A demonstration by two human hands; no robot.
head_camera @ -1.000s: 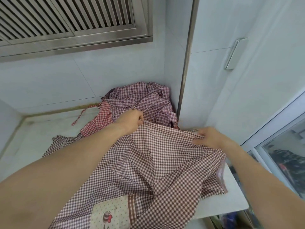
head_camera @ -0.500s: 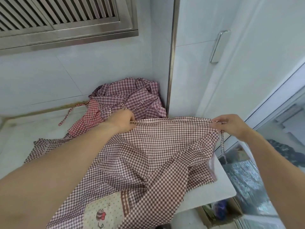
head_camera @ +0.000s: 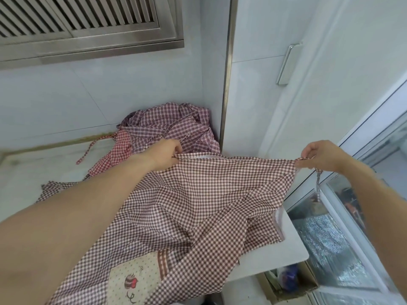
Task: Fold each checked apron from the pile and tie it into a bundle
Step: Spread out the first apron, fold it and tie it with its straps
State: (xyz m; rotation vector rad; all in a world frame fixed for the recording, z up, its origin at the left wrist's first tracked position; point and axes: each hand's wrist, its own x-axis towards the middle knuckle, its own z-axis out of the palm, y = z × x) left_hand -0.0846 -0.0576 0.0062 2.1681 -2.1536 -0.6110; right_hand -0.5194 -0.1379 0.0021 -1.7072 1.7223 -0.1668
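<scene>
A brown-and-white checked apron lies spread over the white counter, its far edge pulled taut between my hands. My left hand pinches that edge near the middle of the view. My right hand pinches the right corner out past the counter's edge, and a tie strap hangs down from it. A cream pocket with a cupcake print shows at the near end. Behind, a pile of checked aprons sits in the corner, a red checked one on its left.
A tiled wall and a steel vent grille rise behind the counter. A steel corner strip and a white door with a handle stand right. Beyond the counter's right edge are a glass-fronted unit and a cardboard box.
My right hand has drawn the apron's corner out to the right, past the counter edge, stretching the far edge straight. My left hand keeps its pinch in place.
</scene>
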